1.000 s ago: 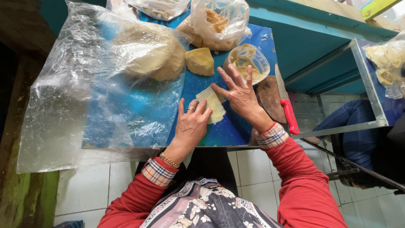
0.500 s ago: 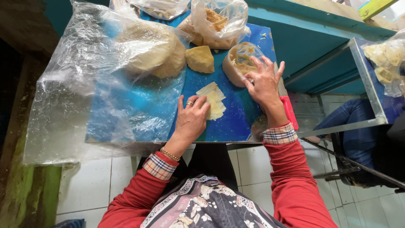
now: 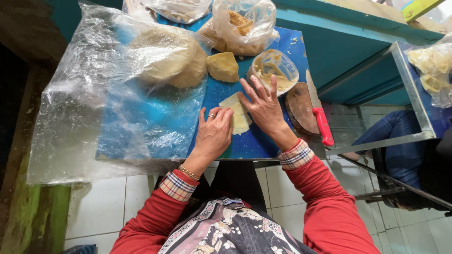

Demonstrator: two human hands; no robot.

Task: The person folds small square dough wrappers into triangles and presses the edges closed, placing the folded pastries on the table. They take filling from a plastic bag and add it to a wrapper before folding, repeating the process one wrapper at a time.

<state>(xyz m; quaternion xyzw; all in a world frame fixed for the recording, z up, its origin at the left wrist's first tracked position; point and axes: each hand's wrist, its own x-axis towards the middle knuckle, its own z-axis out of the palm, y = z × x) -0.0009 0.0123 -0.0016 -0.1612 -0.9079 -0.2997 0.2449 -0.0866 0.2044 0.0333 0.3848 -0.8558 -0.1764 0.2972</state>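
Plainly soft and limp, the thin pale dough sheet [image 3: 238, 117] lies on the blue counter [image 3: 254, 141] between both hands — left hand [image 3: 214, 134] pressed flat with fingers together, right hand [image 3: 264, 107] spread over its edge — so it wants lifting gently by the corners.

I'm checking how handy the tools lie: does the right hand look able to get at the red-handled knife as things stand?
Probably yes. The right hand rests on the pale dough sheet, and the red-handled knife lies just beside it along the round wooden board, with nothing lying between them.
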